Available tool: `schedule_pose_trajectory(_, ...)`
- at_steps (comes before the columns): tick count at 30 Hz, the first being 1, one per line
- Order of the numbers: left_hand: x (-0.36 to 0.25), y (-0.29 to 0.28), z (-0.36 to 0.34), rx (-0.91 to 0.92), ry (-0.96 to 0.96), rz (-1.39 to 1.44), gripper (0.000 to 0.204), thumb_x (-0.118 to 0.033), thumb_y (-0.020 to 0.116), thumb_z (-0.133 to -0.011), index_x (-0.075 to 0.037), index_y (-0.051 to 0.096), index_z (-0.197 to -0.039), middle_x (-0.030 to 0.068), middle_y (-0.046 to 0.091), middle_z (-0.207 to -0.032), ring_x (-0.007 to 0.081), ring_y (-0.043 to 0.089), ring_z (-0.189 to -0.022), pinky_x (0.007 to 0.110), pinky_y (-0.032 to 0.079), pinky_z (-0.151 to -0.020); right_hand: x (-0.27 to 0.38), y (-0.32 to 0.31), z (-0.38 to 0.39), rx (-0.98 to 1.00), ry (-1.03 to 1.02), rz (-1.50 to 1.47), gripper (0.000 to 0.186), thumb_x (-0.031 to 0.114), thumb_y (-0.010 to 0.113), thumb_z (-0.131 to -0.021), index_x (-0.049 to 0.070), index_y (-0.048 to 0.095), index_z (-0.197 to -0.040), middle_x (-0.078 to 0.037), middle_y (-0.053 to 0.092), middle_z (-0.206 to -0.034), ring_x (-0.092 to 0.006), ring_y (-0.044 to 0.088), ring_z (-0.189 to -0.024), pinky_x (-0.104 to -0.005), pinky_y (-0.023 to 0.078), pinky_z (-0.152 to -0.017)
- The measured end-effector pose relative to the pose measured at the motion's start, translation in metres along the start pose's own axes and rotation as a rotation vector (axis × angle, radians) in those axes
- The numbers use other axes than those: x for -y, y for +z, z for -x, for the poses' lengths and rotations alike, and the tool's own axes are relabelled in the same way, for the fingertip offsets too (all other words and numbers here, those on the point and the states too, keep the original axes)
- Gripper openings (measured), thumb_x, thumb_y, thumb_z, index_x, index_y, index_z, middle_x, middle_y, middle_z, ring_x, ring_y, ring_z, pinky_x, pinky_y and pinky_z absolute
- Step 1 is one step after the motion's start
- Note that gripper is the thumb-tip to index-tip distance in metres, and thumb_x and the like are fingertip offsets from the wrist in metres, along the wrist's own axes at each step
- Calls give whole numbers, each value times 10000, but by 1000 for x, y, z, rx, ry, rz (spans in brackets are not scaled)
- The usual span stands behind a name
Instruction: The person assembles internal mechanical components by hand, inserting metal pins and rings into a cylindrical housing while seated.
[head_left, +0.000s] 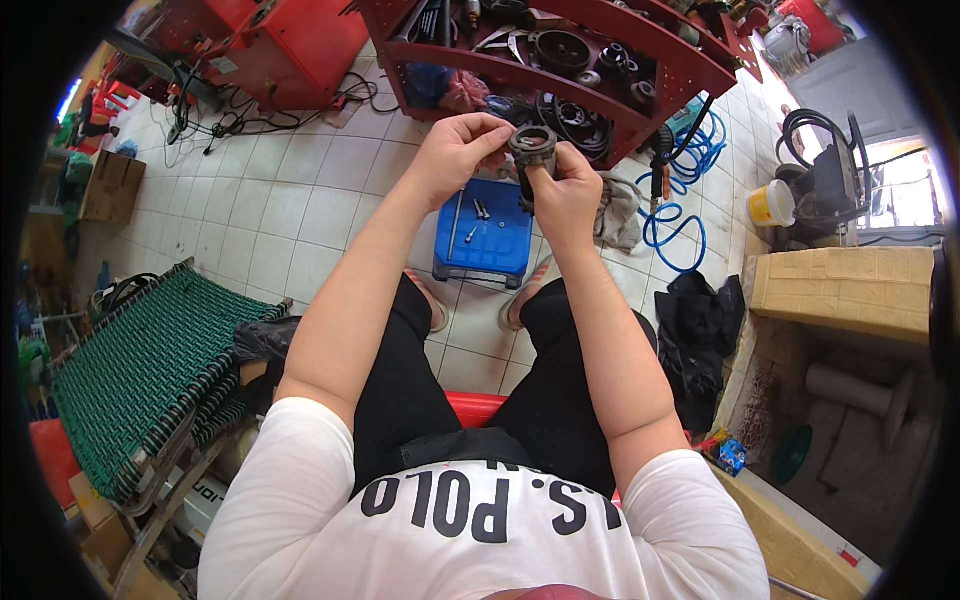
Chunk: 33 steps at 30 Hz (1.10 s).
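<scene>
Step stool (500,255): before the person (480,560); bolts (482,209) and rod (455,226) on top
Ring-ended part (534,152): between left hand (456,158) and right hand (568,198)
Tool cart (704,72): beyond the stool
Air hose (706,152): right of the cart
Woven cot (165,365): left of the person

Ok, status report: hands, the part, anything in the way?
Right hand gripping dark ring-topped part. Left hand at its left edge, contact unclear. Blue stool below, small metal pieces on top. Nothing seen blocking.
</scene>
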<state>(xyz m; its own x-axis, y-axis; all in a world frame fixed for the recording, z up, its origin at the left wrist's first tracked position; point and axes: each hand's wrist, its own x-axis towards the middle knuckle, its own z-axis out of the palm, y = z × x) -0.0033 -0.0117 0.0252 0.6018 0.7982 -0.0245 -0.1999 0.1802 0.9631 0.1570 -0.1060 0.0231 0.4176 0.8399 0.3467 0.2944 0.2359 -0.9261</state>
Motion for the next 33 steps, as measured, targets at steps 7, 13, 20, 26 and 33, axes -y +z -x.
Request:
schedule_pose_trajectory(7, -2, 6, 1, -3, 53, 9, 216, -158, 685, -1013, -9, 726, -1163, 52, 746, -1027, 117, 701, -897, 270, 570, -807, -3, 0, 0, 0, 33, -83, 151, 87, 779, -831, -12, 746, -940, -54, 667, -831, -135, 596, -757, -279, 480, -711)
schedule_pose_trajectory(13, -2, 4, 1, 37, 49, 24, 242, -144, 664, -1026, 10, 690, -1210, 78, 728, -1111, 140, 698, -990, 295, 577, -876, -3, 0, 1, -3, 57, -95, 166, 87, 783, -819, -4, 755, -954, -51, 678, -848, -134, 613, -777, -277, 489, -734)
schedule_pose_trajectory(20, 2, 1, -2, 40, 41, 53, 246, -145, 660, -1028, 16, 685, -1213, 84, 726, -1120, 152, 702, -1000, 306, 579, -895, 2, 2, 2, -26, 16, -64, 161, 68, 785, -807, -8, 749, -945, -51, 666, -832, -139, 600, -768, -282, 483, -723)
schedule_pose_trajectory(26, 2, 0, -1, 36, 30, 53, 243, -151, 656, -1031, 10, 687, -1211, 81, 726, -1120, 147, 703, -993, 307, 577, -890, -2, 2, 2, -23, 12, -69, 144, 52, 781, -802, -15, 738, -922, -48, 653, -806, -136, 586, -754, -283, 477, -715)
schedule_pose_trajectory(33, 2, 1, -1, 30, 3, 74, 247, -160, 666, -1027, 1, 691, -1212, 69, 730, -1107, 135, 699, -966, 295, 573, -868, -2, 1, 2, -24, 23, -74, 152, 64, 783, -804, -16, 739, -925, -50, 650, -799, -138, 588, -747, -286, 479, -708)
